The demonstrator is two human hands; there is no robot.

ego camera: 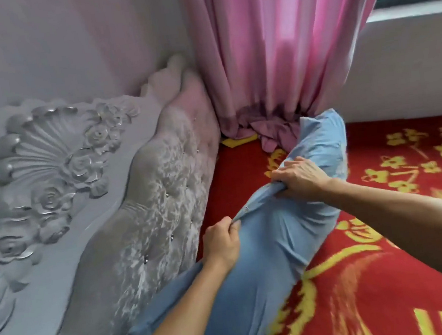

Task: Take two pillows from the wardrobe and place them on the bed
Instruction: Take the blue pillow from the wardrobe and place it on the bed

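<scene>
Blue pillow lay on bed beside headboard. Left hand pinched its upper seam; right hand clenched bunched cover just beyond. Possibly second pillow beneath near left forearm; unclear. Final positioning remained.

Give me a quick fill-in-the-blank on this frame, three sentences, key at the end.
1. Both hands grip a pillow whose cover is light ____.
2. The pillow lies on a bed cover that is ____ with yellow patterns.
3. The left hand pinches the fabric nearer the headboard; the right hand bunches it nearer the ____ curtain.

Answers: blue; red; pink
</scene>
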